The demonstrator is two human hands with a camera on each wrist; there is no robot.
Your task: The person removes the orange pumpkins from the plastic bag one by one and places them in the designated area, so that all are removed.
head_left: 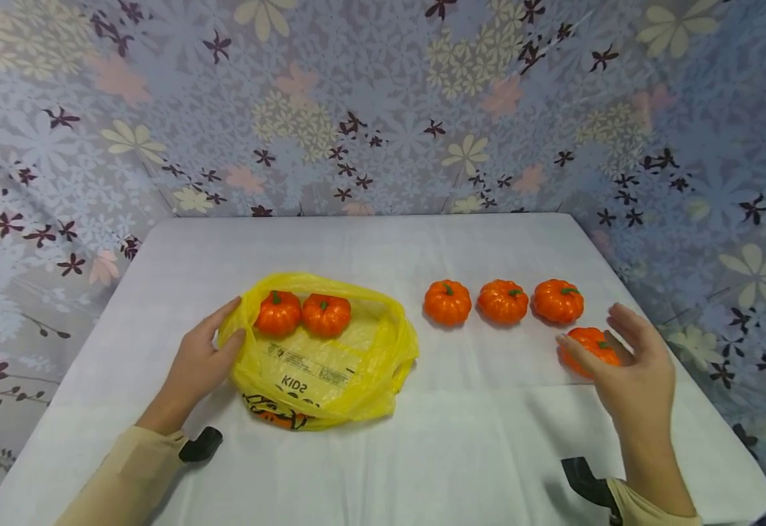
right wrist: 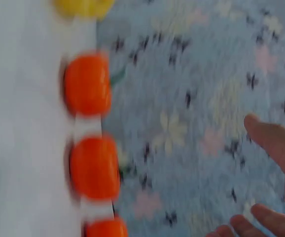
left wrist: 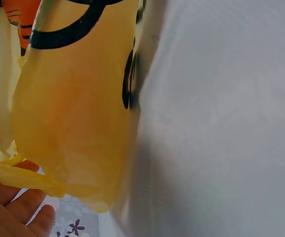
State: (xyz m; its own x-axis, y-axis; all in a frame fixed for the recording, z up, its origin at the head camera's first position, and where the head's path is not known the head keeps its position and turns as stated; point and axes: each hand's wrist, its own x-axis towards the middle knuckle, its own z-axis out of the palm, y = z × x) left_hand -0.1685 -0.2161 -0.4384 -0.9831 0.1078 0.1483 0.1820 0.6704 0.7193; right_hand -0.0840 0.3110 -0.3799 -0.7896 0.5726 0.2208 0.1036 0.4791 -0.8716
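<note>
A yellow plastic bag [head_left: 370, 398] lies on the table with its mouth spread wide. My left hand [head_left: 200, 361] grips the bag's left rim, and the wrist view shows yellow film lying over those fingers [left wrist: 26, 202]. Inside the bag sit two small orange pumpkins, one on the left [head_left: 278, 314] and one on the right [head_left: 327, 315]. My right hand [head_left: 639, 383] hovers with spread fingers and holds nothing. From the head, it partly covers the nearest loose pumpkin [head_left: 587, 343]. Three more pumpkins stand in a row behind, the leftmost [head_left: 447, 302] closest to the bag.
A white cloth [head_left: 475, 446] covers the table. Floral fabric [head_left: 383, 109] hangs behind the table and along both sides. The middle pumpkin [head_left: 503, 302] and the right pumpkin [head_left: 557, 301] of the row stand close together.
</note>
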